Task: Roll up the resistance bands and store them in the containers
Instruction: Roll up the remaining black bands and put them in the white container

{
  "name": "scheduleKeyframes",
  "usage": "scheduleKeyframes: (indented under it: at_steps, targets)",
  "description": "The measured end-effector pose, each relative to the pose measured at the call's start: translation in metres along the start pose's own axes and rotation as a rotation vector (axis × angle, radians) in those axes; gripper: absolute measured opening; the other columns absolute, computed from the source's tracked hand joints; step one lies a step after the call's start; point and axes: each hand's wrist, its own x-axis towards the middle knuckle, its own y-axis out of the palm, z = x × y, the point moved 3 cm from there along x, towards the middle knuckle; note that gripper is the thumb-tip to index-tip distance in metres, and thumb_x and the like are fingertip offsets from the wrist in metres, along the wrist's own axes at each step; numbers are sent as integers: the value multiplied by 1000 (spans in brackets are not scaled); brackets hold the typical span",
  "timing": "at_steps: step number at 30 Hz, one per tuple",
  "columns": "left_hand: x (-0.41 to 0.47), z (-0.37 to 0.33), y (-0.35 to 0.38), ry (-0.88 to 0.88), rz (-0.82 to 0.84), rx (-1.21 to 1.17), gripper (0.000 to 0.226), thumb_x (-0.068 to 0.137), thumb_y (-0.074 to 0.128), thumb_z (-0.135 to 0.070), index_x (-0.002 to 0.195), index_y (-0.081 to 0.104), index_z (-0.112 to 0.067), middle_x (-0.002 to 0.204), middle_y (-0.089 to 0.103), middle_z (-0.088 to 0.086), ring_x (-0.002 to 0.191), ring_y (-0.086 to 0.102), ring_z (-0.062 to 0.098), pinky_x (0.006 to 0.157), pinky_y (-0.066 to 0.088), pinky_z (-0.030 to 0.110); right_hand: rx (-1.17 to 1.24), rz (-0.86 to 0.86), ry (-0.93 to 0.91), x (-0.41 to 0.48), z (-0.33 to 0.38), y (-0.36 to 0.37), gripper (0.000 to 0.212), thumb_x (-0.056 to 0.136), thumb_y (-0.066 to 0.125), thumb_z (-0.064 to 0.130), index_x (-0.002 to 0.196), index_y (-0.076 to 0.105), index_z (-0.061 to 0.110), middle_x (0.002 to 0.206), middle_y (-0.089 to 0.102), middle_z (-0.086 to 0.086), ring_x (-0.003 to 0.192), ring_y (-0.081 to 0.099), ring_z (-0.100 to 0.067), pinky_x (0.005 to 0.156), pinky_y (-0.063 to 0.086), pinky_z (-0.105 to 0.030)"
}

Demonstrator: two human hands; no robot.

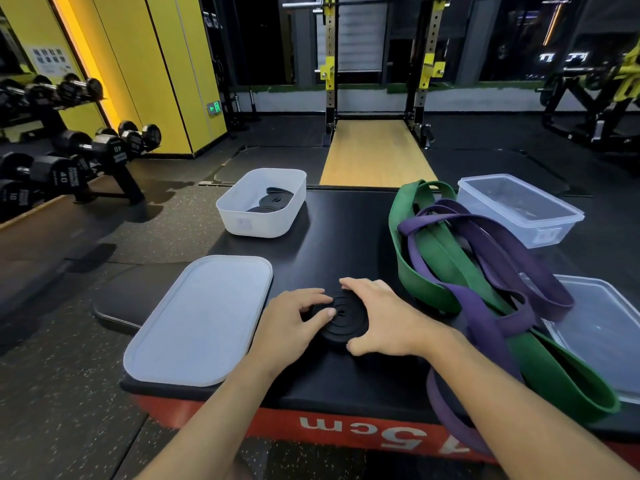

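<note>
Black coil point(346, 318) looks fully rolled, and both hands grip it at bottom centre of the frame.

Largest first: the padded black box top point(346, 233). At right is a loose tangle of flat rubbery green bands point(440, 251) and purple bands point(498, 251), still unrolled. A frosted lid point(197, 320) lies at lower left. The white tub point(242, 220) at upper centre holds dark rolled bands, and the clear tub point(519, 209) at upper right looks empty. The coil is a flat matte spiral. The left hand point(291, 323) curls over its left edge and the right hand point(384, 320) cups its right side. Likely next move: lift it into the white tub, keeping the squeeze on — let go early and it probably springs open.
</note>
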Motion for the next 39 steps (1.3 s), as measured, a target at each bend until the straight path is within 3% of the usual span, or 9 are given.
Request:
scheduleKeyframes:
  at_steps: [4, 8, 13, 16, 20, 27, 32, 36, 39]
  targets:
    - [-4, -3, 3, 127, 67, 185, 35, 98, 65, -41, 132, 71, -33, 145, 56, -24, 132, 48, 1, 114, 39, 30, -67, -78, -14, -8, 6, -4, 115, 58, 80, 61, 155, 25, 34, 135, 44, 21, 127, 37, -2, 107, 44, -31]
    - [-9, -2, 0, 124, 189, 160, 64, 85, 61, -64, 142, 61, -35, 153, 43, -30, 140, 36, -7, 115, 33, 23, -81, -91, 14, -10, 6, -6, 120, 50, 81, 78, 150, 30, 37, 130, 45, 21, 122, 42, -2, 104, 45, -31]
    - [-10, -3, -7, 88, 320, 162, 90, 69, 81, -71, 148, 49, -42, 159, 32, -26, 146, 22, -8, 119, 26, 25, 33, 122, 47, -7, -11, -9, 125, 67, 90, 40, 163, 11, 29, 150, 37, 17, 139, 33, -3, 118, 33, -28]
    - [-10, -8, -3, 105, 306, 223, 98, 63, 87, -69, 147, 48, -36, 150, 38, -24, 140, 28, -2, 111, 30, 20, 97, 104, 54, -8, -20, -13, 119, 68, 91, 30, 163, 19, 31, 152, 44, 18, 136, 42, 0, 119, 36, -30]
    - [-10, -14, 5, 117, 216, 245, 92, 60, 87, -72, 136, 52, -34, 132, 48, -27, 125, 37, 0, 96, 34, 13, 144, 67, 29, -9, -20, -15, 107, 68, 94, 24, 156, 34, 33, 150, 49, 14, 135, 47, -2, 118, 38, -28]
    - [-10, -16, 1, 67, 202, 172, 76, 63, 89, -62, 126, 55, -38, 118, 52, -29, 119, 42, -3, 95, 40, 15, 98, 43, 35, -12, -13, -16, 90, 73, 90, 28, 150, 45, 39, 134, 48, 10, 124, 48, -6, 111, 40, -24]
    - [-11, -12, -3, 17, 211, 87, 71, 62, 92, -57, 122, 56, -44, 120, 53, -26, 121, 42, -7, 97, 42, 17, 132, 22, 21, -8, -12, -14, 88, 72, 91, 30, 148, 48, 39, 139, 50, 18, 126, 47, 1, 111, 38, -21]
    - [-10, -12, -8, 21, 143, 65, 66, 59, 92, -57, 115, 59, -44, 116, 57, -23, 116, 48, -6, 88, 43, 12, 189, 9, -15, -2, -12, -13, 83, 72, 88, 29, 145, 51, 42, 142, 51, 22, 130, 47, 6, 110, 38, -18]
    - [-3, -21, -16, 88, 12, 125, 61, 58, 88, -58, 108, 60, -39, 106, 60, -24, 109, 52, 4, 89, 49, 27, 282, -38, -62, 4, -3, -16, 79, 76, 84, 16, 145, 54, 38, 145, 50, 25, 129, 50, 8, 109, 44, -20]
